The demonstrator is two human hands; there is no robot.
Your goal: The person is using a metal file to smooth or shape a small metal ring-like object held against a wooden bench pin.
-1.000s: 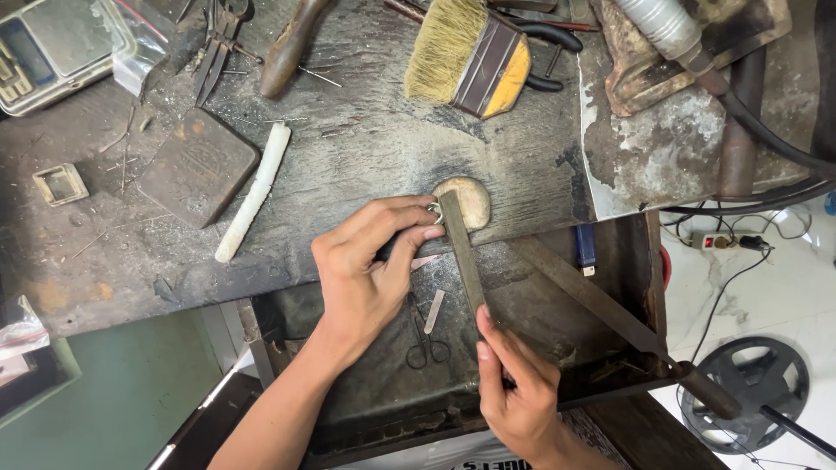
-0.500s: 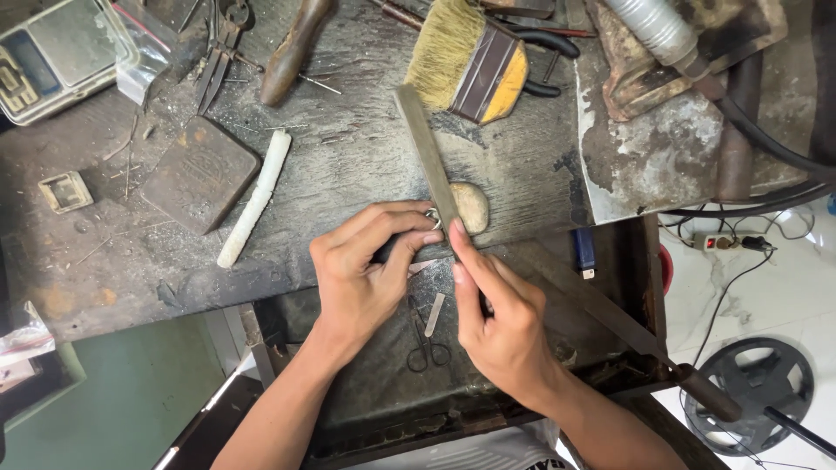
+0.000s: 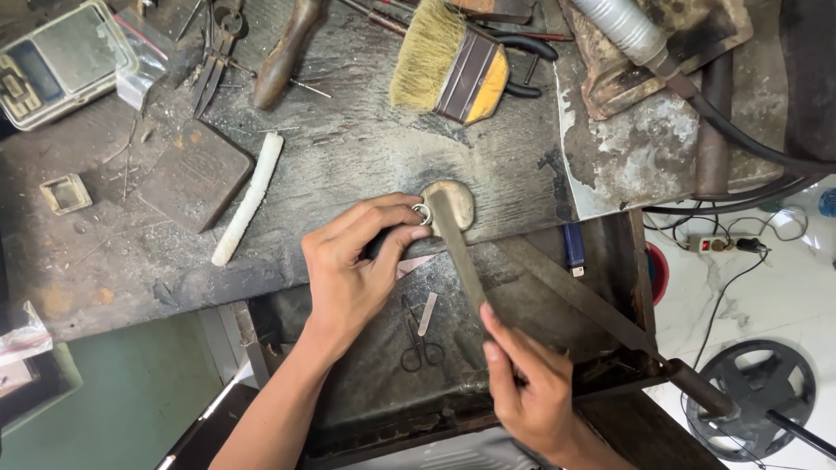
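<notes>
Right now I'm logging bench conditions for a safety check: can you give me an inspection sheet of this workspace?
Surface: worn dark wooden bench, scratched, dusty.
Job's things: small metal ring pinched at a rounded wooden peg; flat file laid against it.
Clutter: brush, white stick, scale, small scissors, second long file.
Grippers: left hand holds ring; right hand grips file.
Cables: black hose; power strip on floor.
Surroundings: tiled floor, fan.
</notes>
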